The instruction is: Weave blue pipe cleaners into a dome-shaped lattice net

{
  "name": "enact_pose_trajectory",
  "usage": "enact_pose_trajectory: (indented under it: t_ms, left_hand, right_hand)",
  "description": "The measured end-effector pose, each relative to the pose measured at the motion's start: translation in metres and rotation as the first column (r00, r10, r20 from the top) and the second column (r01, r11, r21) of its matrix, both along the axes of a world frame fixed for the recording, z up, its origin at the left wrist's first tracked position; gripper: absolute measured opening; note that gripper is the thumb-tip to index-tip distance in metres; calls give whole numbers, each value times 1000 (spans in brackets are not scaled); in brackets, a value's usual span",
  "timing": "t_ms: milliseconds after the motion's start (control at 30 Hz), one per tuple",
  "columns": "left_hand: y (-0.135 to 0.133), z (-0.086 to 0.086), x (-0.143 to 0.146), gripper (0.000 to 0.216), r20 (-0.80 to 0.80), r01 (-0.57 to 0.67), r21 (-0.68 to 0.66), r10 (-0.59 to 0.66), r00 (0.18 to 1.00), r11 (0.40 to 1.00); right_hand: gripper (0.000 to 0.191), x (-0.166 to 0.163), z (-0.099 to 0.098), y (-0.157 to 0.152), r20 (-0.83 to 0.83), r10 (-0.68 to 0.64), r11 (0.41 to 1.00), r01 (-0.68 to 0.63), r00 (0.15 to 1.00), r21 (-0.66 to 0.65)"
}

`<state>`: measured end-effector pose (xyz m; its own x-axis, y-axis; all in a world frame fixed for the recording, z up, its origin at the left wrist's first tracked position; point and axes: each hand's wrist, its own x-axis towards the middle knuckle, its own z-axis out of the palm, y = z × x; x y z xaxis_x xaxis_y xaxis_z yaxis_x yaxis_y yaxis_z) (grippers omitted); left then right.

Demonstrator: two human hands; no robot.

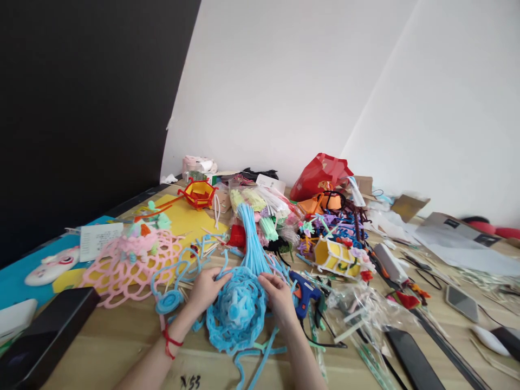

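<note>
A round blue piece made of looped pipe cleaners [235,314] lies in front of me, with a tiered knob at its middle. My left hand [209,290] has its fingers closed on the upper left rim of this piece. At the upper right rim, my right hand [278,292] pinches the edge, thumb and fingers together. Just behind it spreads a bundle of straight blue pipe cleaners [252,238]. A coiled blue disc [168,300] rests left of my left wrist. Loose blue pipe cleaners [263,360] lie near my right wrist.
To the left is a pink looped net [130,271]. A blue glue gun [304,292] with a cord lies right of my right hand. Farther right are clear plastic wrap [365,309], a dark phone [410,357] and scissors [418,262]. A red bag [320,176] stands behind.
</note>
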<state>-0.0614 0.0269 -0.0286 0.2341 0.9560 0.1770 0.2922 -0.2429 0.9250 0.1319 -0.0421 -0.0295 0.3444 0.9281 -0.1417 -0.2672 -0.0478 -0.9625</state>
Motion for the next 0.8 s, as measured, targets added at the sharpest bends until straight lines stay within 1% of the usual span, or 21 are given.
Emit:
enact_pose_trajectory:
  t_ms: [100, 167, 267, 333, 400, 467, 567, 667, 733, 800]
  left_hand:
    - [1, -4, -1, 34, -33, -15, 38, 17, 999, 999]
    - [1, -5, -1, 35, -42, -14, 56, 16, 999, 998]
    - [-1, -5, 0, 34, -46, -60, 88, 64, 997, 994]
    - [-3, -4, 1, 33, -32, -106, 105, 110, 993, 989]
    - [-5, -2, 2, 33, -10, -134, 113, 136, 991, 984]
    - [-6, -1, 3, 33, 17, -135, 112, 134, 991, 984]
    - [-5, 1, 3, 36, 59, -71, 84, 66, 996, 994]
    - [-4, 4, 2, 40, 13, 11, 14, -11, 1000, 1000]
    - [-5, 7, 1, 44, -25, 53, -19, -53, 998, 998]
    - [-7, 10, 1, 44, -20, 102, -25, -103, 994, 994]
  right_hand:
    - [41, 0, -2, 1, -39, -102, 993, 105, 994, 56]
    - [40, -2, -1, 1, -32, -126, 988, 128, 992, 86]
    - [41, -5, 3, -1, -39, -89, 987, 94, 995, 130]
    - [45, -6, 5, -1, -34, -35, 987, 40, 999, 153]
    - [49, -6, 6, -2, -17, 12, 989, -9, 1000, 146]
    - [50, -6, 5, -1, -14, 26, 992, -24, 1000, 120]
    - [46, -5, 0, 1, -15, -15, 995, 16, 1000, 97]
    - [43, -2, -4, 2, 27, -73, 991, 69, 997, 114]
    - [39, 0, -5, 2, 98, -121, 983, 106, 988, 151]
    - [30, 2, -5, 2, 224, -188, 968, 141, 956, 207]
